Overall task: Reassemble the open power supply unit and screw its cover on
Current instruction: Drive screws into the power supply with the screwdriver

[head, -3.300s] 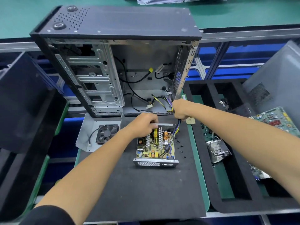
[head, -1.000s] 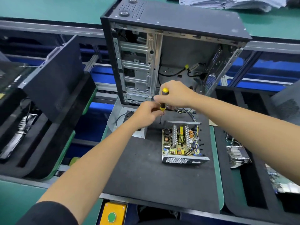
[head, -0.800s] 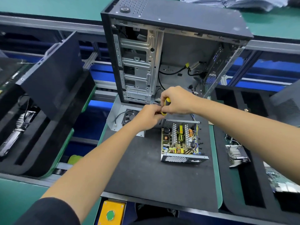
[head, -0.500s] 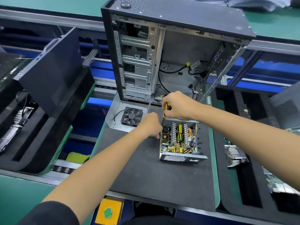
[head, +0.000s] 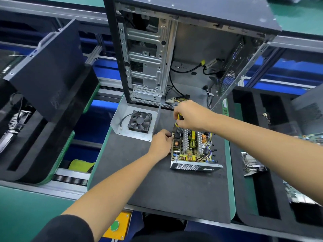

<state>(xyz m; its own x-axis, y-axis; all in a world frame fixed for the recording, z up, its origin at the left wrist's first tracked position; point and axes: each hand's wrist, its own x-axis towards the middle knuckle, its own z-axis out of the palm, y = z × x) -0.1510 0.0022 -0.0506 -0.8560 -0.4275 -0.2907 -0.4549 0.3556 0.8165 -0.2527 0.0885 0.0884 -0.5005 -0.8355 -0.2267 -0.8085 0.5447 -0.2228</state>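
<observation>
The open power supply unit (head: 193, 149) lies on the black foam mat (head: 157, 186), its circuit board and coils showing. My right hand (head: 189, 115) grips a yellow-and-black screwdriver (head: 178, 119) upright over the unit's far left corner. My left hand (head: 161, 144) holds the unit's left wall, fingers curled at the edge. The grey cover with its black fan (head: 139, 121) lies flat to the left of the unit. Several small black screws (head: 214, 154) are scattered on the mat to the right.
An open PC case (head: 183, 49) stands right behind the mat with loose cables hanging out. A black side panel (head: 47, 70) leans in a foam tray at left. Foam trays at right hold a heatsink (head: 251, 165) and a circuit board (head: 307, 137).
The screwdriver came down from mid-air to the unit's far left corner. My left hand let go of its shaft and moved onto the unit's left wall. The view shifted closer.
</observation>
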